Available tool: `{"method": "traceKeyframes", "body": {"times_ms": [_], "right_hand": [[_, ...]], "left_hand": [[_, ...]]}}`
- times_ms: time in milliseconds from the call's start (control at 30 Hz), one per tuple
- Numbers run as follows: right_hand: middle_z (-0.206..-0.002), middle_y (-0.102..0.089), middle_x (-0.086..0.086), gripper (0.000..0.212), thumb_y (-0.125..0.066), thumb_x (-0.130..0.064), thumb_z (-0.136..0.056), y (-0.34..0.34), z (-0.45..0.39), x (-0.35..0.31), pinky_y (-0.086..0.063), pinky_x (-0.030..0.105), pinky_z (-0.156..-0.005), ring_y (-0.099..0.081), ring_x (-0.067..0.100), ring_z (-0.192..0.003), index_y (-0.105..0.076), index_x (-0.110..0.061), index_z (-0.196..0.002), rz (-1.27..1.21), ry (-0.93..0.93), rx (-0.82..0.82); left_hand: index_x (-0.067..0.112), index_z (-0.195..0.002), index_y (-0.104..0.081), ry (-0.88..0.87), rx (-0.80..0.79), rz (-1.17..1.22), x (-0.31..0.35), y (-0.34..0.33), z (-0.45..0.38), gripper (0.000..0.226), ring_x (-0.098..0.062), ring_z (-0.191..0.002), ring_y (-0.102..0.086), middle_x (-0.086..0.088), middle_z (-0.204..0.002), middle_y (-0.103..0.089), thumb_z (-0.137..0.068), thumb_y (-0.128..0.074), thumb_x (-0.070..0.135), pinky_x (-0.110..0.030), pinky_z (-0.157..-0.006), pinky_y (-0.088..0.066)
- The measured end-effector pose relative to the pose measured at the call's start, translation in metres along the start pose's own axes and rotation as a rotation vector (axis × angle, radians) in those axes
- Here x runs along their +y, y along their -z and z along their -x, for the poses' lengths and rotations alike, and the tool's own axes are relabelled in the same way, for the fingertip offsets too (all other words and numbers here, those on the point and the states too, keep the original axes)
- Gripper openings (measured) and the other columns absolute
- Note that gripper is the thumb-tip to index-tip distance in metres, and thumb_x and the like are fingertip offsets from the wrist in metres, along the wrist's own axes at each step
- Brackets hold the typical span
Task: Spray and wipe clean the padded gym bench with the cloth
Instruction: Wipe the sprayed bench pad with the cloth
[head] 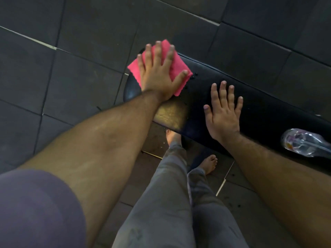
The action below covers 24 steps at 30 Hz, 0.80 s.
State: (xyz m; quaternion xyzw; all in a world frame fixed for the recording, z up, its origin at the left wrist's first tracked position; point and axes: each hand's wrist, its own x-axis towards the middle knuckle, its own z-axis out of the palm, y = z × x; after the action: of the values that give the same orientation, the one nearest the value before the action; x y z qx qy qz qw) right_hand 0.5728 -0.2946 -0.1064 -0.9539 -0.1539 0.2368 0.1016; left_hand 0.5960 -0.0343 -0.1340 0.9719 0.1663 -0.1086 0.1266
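The person stands right against the long side of the black padded bench, bare feet on the dark tiled floor, leaning over it with both arms stretched out. The left hand lies flat on the pink cloth, fingers spread wide and palm down, so the cloth is pinned to the padding by pressure rather than pinched or gripped; spreading the fingers that way looks meant to keep as much fabric as possible in contact with the surface. The cloth sits at the rounded end of the bench, one corner hanging just past the edge, and small droplets bead on the vinyl just beside it, which suggests this end is the patch being wiped. The right hand is also open and flat, holding nothing, planted on the bench top well apart from the cloth; I take it as a brace, steadying the body and perhaps the bench while the other arm works. A clear plastic bottle lies on its side on the padding further along, near the right forearm, set down within reach but out of the cloth's way. Both wrists are nearly straight, with the left arm reaching the farther of the two.
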Motion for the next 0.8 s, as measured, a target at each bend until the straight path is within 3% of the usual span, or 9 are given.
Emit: {"method": "traceKeyframes", "body": {"times_ms": [67,133,200,333,500,567,633,700,800], "right_hand": [[-0.182,0.004,0.002,0.071,-0.029,-0.05,-0.11,0.005,-0.004,-0.001,0.006,0.062,-0.131,0.007,0.028,-0.167,-0.003,-0.029,-0.172,-0.047,-0.01,0.002],[-0.181,0.004,0.004,0.071,-0.026,-0.052,-0.109,0.01,-0.004,0.002,0.006,0.059,-0.132,0.007,0.027,-0.167,-0.003,-0.029,-0.172,-0.057,-0.013,-0.007],[-0.181,0.006,0.004,0.071,-0.023,-0.052,-0.109,0.015,0.0,0.007,0.004,0.057,-0.133,0.008,0.027,-0.167,-0.003,-0.028,-0.172,-0.049,-0.016,-0.046],[-0.181,0.01,0.005,0.072,-0.019,-0.053,-0.108,0.019,-0.003,0.012,0.004,0.055,-0.134,0.012,0.025,-0.166,-0.003,-0.025,-0.172,-0.044,0.001,-0.096],[-0.181,0.007,0.003,0.085,-0.006,-0.072,-0.102,0.014,-0.001,0.012,0.008,0.054,-0.133,0.012,0.023,-0.166,-0.006,-0.024,-0.173,-0.144,0.005,-0.038],[-0.181,0.004,0.002,0.102,0.003,-0.086,-0.093,0.012,0.001,0.008,0.011,0.05,-0.133,0.01,0.022,-0.167,-0.007,-0.021,-0.172,-0.245,-0.01,0.021],[-0.181,0.001,0.003,0.113,0.007,-0.092,-0.086,0.01,0.005,0.004,0.011,0.049,-0.133,0.008,0.022,-0.167,-0.008,-0.02,-0.172,-0.327,-0.043,0.077],[-0.182,0.001,0.004,0.114,0.007,-0.093,-0.085,0.009,0.014,0.003,0.011,0.051,-0.133,0.008,0.023,-0.167,-0.007,-0.021,-0.172,-0.357,-0.105,0.114],[-0.181,0.002,0.004,0.107,0.005,-0.089,-0.09,0.003,0.041,0.017,0.01,0.055,-0.132,0.009,0.023,-0.167,-0.006,-0.022,-0.172,-0.338,-0.216,0.136]], "left_hand": [[0.033,-0.174,-0.025,-0.373,-0.015,-0.11,0.001,-0.002,0.011,0.093,-0.047,-0.167,-0.015,-0.014,-0.181,-0.022,-0.098,-0.035,0.087,-0.063,-0.129,0.016],[0.031,-0.175,-0.022,-0.683,-0.056,-0.177,-0.022,-0.007,0.034,0.091,-0.049,-0.166,-0.017,-0.016,-0.181,-0.021,-0.101,-0.034,0.084,-0.069,-0.13,0.006],[0.03,-0.174,-0.023,-0.767,-0.073,-0.18,-0.055,-0.008,0.053,0.089,-0.05,-0.165,-0.018,-0.015,-0.181,-0.023,-0.103,-0.032,0.082,-0.073,-0.13,-0.008],[0.033,-0.174,-0.021,-0.497,-0.102,-0.093,-0.081,0.01,0.032,0.092,-0.047,-0.166,-0.019,-0.014,-0.182,-0.021,-0.1,-0.026,0.088,-0.071,-0.13,-0.014],[0.047,-0.17,-0.03,-0.069,-0.013,0.024,-0.003,0.018,-0.012,0.067,-0.038,-0.169,-0.011,0.0,-0.183,-0.021,-0.108,-0.024,0.073,-0.066,-0.132,0.0],[0.047,-0.169,-0.033,-0.032,-0.035,0.042,0.034,0.014,-0.017,0.065,-0.037,-0.17,-0.006,0.0,-0.183,-0.02,-0.108,-0.021,0.068,-0.065,-0.131,0.008],[0.044,-0.171,-0.029,-0.218,-0.081,0.005,0.065,0.005,-0.001,0.067,-0.037,-0.17,-0.005,0.0,-0.184,-0.017,-0.109,-0.018,0.067,-0.062,-0.13,0.01],[0.039,-0.174,-0.022,-0.512,-0.126,-0.058,0.074,-0.005,0.032,0.07,-0.038,-0.17,-0.008,-0.004,-0.184,-0.016,-0.109,-0.025,0.066,-0.063,-0.131,0.006],[0.039,-0.175,-0.002,-0.869,-0.18,-0.206,0.028,-0.013,0.077,0.077,-0.037,-0.169,0.001,-0.005,-0.185,-0.004,-0.109,-0.029,0.066,-0.063,-0.133,0.008]]}}
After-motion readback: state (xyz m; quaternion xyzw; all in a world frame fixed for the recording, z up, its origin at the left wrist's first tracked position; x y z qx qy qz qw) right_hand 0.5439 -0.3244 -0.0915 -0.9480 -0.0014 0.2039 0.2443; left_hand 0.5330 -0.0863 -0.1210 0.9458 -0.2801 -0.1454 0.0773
